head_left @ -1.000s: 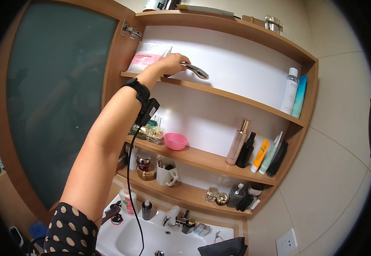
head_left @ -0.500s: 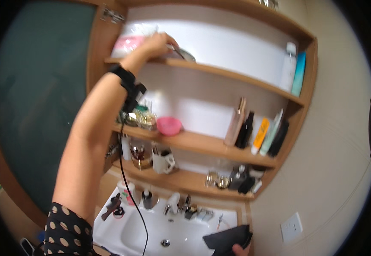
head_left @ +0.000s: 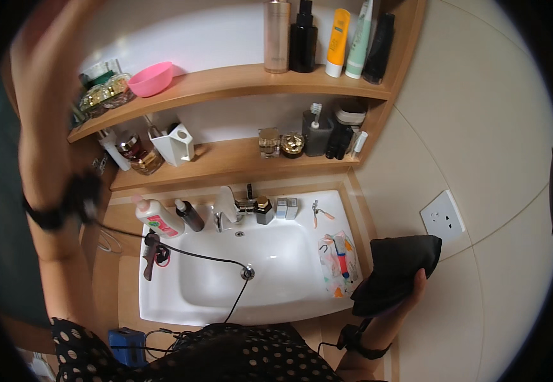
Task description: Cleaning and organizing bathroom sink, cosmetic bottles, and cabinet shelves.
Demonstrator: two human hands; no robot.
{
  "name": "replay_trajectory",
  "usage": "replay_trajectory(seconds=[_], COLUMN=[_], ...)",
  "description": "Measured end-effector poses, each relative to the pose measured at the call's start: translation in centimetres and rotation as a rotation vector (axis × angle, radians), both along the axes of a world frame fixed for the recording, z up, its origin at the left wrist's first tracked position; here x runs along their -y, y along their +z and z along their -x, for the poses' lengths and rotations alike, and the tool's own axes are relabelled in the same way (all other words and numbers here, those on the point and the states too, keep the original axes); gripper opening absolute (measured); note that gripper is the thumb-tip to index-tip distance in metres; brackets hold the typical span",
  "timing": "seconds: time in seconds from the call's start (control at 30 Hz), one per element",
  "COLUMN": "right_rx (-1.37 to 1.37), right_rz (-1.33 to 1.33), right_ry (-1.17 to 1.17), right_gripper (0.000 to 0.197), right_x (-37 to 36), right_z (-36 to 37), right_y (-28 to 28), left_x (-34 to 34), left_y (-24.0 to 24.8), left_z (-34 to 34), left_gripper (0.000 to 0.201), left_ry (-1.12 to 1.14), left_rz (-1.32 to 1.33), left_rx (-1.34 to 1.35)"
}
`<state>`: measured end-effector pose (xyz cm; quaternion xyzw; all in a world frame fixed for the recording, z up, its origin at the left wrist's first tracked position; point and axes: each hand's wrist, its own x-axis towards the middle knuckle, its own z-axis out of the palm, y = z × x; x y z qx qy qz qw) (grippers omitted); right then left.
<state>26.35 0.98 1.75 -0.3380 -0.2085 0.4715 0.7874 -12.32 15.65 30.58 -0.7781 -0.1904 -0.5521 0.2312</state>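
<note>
My right hand grips a soft black pouch from beneath, beside the right rim of the white sink. The pouch hides most of the fingers. At the upper left my left hand is raised in front of the shelves, smeared by motion, with its fingertips cut off by the edge of the view. What it holds, if anything, does not show. Nearest to that arm are a pink bowl and several gold-capped jars on the shelf. A black strap with a small device circles each wrist.
Bottles and tubes, one of them orange, stand on the upper shelf. The lower shelf carries a white holder and a grey toothbrush cup. A pump bottle and a faucet line the sink's back. A black cable hangs across the basin.
My left hand has left the top shelf and swung left. My right hand has lifted the black pouch up and right, uncovering a clear packet on the sink rim. The view has tilted downward.
</note>
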Motion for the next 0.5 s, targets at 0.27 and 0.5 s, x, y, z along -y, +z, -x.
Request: replay_trajectory(seconds=[0.27, 0.5], right_rx=[0.071, -0.043], right_rz=[0.023, 0.217], right_ry=[0.11, 0.046], right_gripper=[0.062, 0.072], right_x=[0.7, 3.3], right_z=[-3.3, -5.3], right_y=[-7.3, -10.9], left_x=[-1.0, -7.5], left_y=[-31.0, -51.3], left_z=[-15.7, -25.6], left_gripper=[0.032, 0.046], left_ry=[-0.276, -0.02], left_rz=[1.383, 1.513], left_rx=[-0.632, -0.657])
